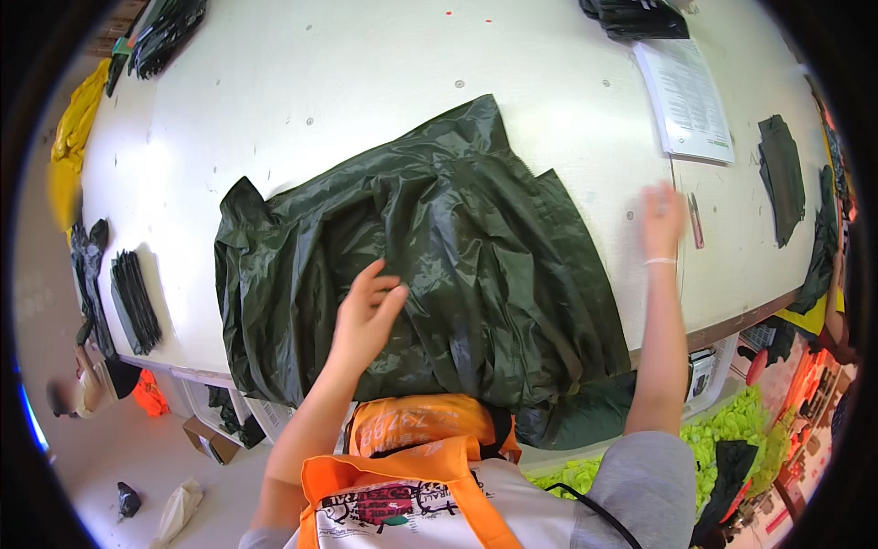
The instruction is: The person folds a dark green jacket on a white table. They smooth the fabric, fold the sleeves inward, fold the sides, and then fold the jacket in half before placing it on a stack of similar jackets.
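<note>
A dark green, shiny waterproof garment (430, 238) lies spread and wrinkled on the white table in front of me. Its lower part hangs over the near edge against my apron. My left hand (366, 316) is over the middle of the garment, thumb and fingers apart, with nothing held; whether it touches the cloth is hard to tell. Off to the garment's right, my right hand (662, 220) is above the table, its fingers smeared by motion. Just beyond that hand lies a slim, pointed tool with reddish sides (697, 222).
Printed sheets (684, 101) lie at the far right, below a dark folded stack (634, 18). Another folded dark piece (782, 178) rests near the right edge. Dark bundles (135, 302) stand on the left. Bright yellow-green cloth (732, 425) fills a spot below the table at right.
</note>
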`<state>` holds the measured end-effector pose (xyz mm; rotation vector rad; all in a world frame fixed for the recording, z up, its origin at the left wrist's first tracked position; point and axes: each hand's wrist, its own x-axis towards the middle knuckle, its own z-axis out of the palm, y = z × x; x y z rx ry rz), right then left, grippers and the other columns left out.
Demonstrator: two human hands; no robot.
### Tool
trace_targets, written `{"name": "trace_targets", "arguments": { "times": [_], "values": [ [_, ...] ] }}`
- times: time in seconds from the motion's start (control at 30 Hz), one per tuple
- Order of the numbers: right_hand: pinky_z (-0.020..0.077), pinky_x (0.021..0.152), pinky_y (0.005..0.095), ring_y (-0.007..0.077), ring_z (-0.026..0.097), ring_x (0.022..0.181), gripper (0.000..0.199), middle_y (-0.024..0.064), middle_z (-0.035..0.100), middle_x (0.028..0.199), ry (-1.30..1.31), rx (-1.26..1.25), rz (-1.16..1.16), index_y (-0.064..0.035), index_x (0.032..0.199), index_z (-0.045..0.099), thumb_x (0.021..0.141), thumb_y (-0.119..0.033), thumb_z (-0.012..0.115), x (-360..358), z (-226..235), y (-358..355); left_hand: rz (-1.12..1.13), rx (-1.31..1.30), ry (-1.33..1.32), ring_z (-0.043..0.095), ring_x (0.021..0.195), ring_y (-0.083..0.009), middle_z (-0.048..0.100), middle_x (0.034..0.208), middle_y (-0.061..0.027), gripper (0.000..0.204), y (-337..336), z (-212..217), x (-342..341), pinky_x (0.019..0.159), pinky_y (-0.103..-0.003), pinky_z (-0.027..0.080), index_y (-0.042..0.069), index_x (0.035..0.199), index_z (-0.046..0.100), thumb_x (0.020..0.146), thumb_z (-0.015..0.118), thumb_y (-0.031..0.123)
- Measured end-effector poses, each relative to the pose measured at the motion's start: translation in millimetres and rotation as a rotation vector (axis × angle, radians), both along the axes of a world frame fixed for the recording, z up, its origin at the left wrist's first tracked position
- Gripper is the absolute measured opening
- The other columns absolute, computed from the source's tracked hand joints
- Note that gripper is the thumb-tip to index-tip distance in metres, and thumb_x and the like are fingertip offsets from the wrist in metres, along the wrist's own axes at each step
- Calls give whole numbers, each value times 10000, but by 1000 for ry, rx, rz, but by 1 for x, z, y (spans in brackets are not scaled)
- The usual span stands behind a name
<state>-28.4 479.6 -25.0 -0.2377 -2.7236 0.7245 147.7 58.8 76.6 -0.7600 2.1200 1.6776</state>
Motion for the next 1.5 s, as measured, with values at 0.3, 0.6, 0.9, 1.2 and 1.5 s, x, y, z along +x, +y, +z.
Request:
{"name": "trace_targets", "arguments": {
  "times": [0.3,0.6,0.9,1.2,1.5],
  "values": [
    [461,742,414,362,574,803,212,218,586,884,-280,-677,676,48,973,571,894,-147,547,165,53,-239,342,204,64,598,824,-163,625,897,-70,224,63,-52,-56,719,-285,469,-23,1036,571,900,577,155],
    [160,1130,362,271,292,1355,291,157,493,1329,-231,-1507,668,-56,1136,567,855,-127,596,197,108,-231,-468,430,517,504,785,-97,546,842,-59,274,71,182,128,711,-263,432,0,1049,504,953,504,256],
    [380,1008,356,172,577,1061,159,109,637,1119,-323,-617,915,-58,959,596,802,-61,619,331,160,-192,-1195,1025,724,520,545,-332,484,602,-126,261,12,235,262,471,-371,364,14,914,455,855,620,208],
    [459,886,271,142,562,1008,314,63,555,1199,-80,-224,13,-28,1196,548,898,-83,468,560,348,28,-1113,321,986,570,698,-319,543,795,-126,565,13,209,336,592,-361,458,27,1023,481,644,813,284],
    [306,1067,299,202,450,1238,476,116,492,1327,-181,-136,239,-13,1354,431,884,-73,477,512,516,-61,-713,-906,945,636,676,-276,621,730,-117,605,-54,279,287,574,-390,491,44,895,534,598,767,517]
  ]
}}
